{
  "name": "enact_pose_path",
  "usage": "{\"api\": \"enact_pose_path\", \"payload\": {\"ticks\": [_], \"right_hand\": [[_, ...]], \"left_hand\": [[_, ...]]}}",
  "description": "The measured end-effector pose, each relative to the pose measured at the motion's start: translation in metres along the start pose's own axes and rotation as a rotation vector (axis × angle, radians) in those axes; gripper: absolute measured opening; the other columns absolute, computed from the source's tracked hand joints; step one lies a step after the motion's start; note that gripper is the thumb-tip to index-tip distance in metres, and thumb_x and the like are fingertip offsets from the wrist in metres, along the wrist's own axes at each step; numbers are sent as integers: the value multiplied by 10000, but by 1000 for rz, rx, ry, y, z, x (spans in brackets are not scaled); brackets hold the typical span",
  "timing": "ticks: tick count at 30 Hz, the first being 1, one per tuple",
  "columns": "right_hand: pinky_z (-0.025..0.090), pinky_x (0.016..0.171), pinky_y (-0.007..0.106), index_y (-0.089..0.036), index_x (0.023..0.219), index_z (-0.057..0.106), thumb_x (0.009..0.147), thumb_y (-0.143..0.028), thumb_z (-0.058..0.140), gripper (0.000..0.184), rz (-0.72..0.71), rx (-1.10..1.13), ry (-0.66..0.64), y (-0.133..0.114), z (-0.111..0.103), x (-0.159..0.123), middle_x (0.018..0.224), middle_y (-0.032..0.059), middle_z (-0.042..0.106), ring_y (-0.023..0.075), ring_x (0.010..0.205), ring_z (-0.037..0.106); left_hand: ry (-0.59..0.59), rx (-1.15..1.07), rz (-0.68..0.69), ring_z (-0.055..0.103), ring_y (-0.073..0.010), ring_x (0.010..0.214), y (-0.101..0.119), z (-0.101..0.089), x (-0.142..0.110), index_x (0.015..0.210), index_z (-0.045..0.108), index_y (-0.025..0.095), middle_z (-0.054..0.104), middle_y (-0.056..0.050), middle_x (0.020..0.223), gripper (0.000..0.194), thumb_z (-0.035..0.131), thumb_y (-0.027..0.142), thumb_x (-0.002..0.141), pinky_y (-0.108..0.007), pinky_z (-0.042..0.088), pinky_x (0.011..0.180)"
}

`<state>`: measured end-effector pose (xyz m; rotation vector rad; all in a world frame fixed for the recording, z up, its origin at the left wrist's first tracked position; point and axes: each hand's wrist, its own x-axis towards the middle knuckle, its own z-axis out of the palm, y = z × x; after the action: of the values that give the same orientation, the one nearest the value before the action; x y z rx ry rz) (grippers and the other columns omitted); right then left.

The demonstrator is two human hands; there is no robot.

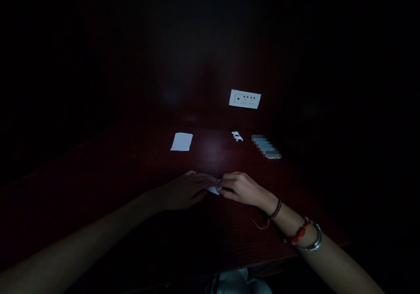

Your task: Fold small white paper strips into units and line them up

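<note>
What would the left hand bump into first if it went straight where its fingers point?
Beyond the small white paper it touches, the left hand would probably meet the right hand first, though exact depth is hard to judge in this dim picture.

The folded paper (211, 189) at the centre of the frame is white, tinged pale blue, like the square sheets (182, 141) just above and left of it and the scraps (236, 136) to the upper right. The table (157, 162) is dark red with fine, darker grain lines; the wall (203, 57) fades to near black. The socket (244, 99), upper right of centre, is white with black holes. The phone (266, 147) shows teal-blue blocks and a pale pinkish end. Lower right, one cord (278, 208) is dark red and blackish, one bracelet (301, 232) bright red, the bangle (316, 240) silver.
</note>
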<state>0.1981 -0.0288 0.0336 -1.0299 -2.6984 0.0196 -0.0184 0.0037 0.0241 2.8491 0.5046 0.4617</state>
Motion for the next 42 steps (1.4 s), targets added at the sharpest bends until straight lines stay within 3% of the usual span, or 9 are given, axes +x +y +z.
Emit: {"api": "enact_pose_path", "payload": {"ticks": [6,12,17,42], "right_hand": [[357,648,192,-157,873,579,831,-228,416,182,35,34,31,0,2,1,788,24,543,98,686,502],[351,617,183,-147,749,556,799,-187,442,131,185,92,113,3,7,3,722,8,524,88,657,491],[348,603,188,-146,739,559,783,-193,462,116,268,125,100,7,11,2,721,13,529,89,644,493],[347,593,196,-150,674,568,731,-177,513,84,387,201,112,11,14,8,679,13,559,97,625,496]], "left_hand": [[14,25,-20,431,-164,1067,0,2,1,1164,413,231,483,-31,1174,329,367,143,850,-340,306,877],[12,20,-18,428,-156,1075,1,4,3,1167,407,231,481,-26,1179,316,338,150,869,-331,301,877],[22,34,-22,428,-161,1078,0,8,3,1166,408,232,477,-28,1186,314,342,161,868,-335,294,876],[51,54,32,442,-160,1079,-3,10,4,1204,387,263,468,-25,1210,349,357,166,870,-330,324,860]]}}
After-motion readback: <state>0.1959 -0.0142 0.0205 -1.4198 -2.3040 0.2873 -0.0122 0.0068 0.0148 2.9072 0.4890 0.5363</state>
